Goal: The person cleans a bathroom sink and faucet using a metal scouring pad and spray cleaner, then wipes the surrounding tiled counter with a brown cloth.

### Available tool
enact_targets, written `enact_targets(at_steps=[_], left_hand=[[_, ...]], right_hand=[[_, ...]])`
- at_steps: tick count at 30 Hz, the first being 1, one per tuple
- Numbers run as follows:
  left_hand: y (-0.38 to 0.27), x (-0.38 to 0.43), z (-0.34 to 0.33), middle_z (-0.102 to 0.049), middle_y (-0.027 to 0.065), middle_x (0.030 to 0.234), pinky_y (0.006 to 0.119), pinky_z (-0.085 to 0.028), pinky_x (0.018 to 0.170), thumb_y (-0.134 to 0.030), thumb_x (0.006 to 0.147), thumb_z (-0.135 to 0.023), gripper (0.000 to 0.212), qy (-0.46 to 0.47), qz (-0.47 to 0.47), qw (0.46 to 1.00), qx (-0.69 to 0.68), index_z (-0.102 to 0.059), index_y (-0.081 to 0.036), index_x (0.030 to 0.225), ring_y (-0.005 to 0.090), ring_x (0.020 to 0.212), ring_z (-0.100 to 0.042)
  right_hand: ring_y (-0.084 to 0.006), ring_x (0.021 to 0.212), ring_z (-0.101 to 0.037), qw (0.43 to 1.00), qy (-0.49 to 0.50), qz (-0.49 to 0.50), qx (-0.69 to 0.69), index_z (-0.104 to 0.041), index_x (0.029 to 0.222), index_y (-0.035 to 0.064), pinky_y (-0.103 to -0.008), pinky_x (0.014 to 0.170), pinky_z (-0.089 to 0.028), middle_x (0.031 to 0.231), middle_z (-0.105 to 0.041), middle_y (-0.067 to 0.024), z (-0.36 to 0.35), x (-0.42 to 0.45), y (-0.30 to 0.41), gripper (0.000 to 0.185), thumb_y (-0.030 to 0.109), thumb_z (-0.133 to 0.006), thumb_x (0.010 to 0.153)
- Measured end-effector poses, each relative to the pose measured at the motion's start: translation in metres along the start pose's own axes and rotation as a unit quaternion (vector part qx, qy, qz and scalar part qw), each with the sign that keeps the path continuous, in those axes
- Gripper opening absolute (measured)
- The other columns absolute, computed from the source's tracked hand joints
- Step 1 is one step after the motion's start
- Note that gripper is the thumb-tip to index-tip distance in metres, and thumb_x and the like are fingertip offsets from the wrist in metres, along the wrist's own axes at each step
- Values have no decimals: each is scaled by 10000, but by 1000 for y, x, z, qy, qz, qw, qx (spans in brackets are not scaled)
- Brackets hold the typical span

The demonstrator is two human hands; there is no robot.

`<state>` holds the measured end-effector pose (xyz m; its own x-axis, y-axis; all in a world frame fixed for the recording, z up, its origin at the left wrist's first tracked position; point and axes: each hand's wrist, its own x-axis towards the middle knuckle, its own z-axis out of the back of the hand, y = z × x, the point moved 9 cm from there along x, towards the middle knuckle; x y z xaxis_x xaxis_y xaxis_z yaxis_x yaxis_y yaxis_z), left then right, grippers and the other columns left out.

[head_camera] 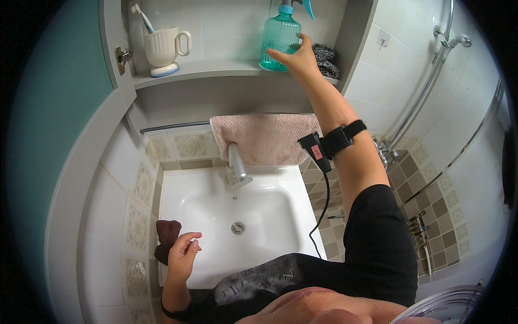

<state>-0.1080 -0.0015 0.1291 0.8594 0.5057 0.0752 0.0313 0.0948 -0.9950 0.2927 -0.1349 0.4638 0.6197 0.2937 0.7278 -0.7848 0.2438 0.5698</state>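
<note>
A translucent teal spray bottle (281,34) stands upright on the shelf of the cabinet above the sink, with some liquid low inside. My right hand (301,58) is around its lower right side, thumb across the front and fingers partly hidden behind. Over the left rim of the white washbasin (267,243), my left hand (183,255) hovers with fingers loosely curled and nothing in them. Beside that hand, a dark brown cloth (168,239) lies on the basin's left edge; the hand covers part of it.
On the shelf's left are a cream mug (162,46) and a toothbrush (143,18). Dark scouring pads (325,60) sit right of the bottle. A pink towel (263,137) hangs behind the faucet (237,162). The cabinet door (60,101) stands open at left. A cable (325,202) dangles from my right forearm.
</note>
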Motion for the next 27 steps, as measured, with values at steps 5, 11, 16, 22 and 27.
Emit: enact_targets(at_steps=[5,11,16,22,27], left_hand=[[5,-2,3,-596,46,1036,237,-456,744,-66,931,-522,207,3,2,1000,-3,-587,3,1115,91,801,-553],[3,-3,1,-617,39,1022,233,-454,740,-93,938,-529,213,13,14,1000,16,-586,-3,1123,87,800,-555],[0,-3,-8,-623,48,1048,232,-453,736,-109,940,-536,223,30,1,1000,-1,-583,-2,1129,94,791,-562],[0,-11,0,-627,47,1038,235,-456,736,-96,933,-537,218,18,11,1000,14,-589,0,1122,95,788,-563],[0,-15,6,-630,45,1030,234,-455,728,-90,929,-541,216,1,14,1000,-5,-593,2,1118,94,787,-562]], right_hand=[[-355,1105,-564,999,15,27,17,-285,1349,-73,-386,901,-494,1198,-520,-305,17,-18,23,1032,372,-860,616],[-371,1091,-570,991,49,86,87,-280,1361,-85,-397,908,-492,1211,-510,-310,57,-26,65,1040,387,-853,633],[-282,1068,-576,996,28,66,53,-363,1344,-55,-357,871,-491,1173,-561,-238,80,-7,80,882,324,-814,688],[-285,1056,-582,992,-21,80,92,-271,1372,-39,-374,907,-481,1165,-562,-238,116,22,125,899,209,-811,697],[-272,1030,-592,991,-89,95,21,-347,1334,-60,-354,852,-501,1173,-561,-234,145,69,157,860,261,-819,690]])
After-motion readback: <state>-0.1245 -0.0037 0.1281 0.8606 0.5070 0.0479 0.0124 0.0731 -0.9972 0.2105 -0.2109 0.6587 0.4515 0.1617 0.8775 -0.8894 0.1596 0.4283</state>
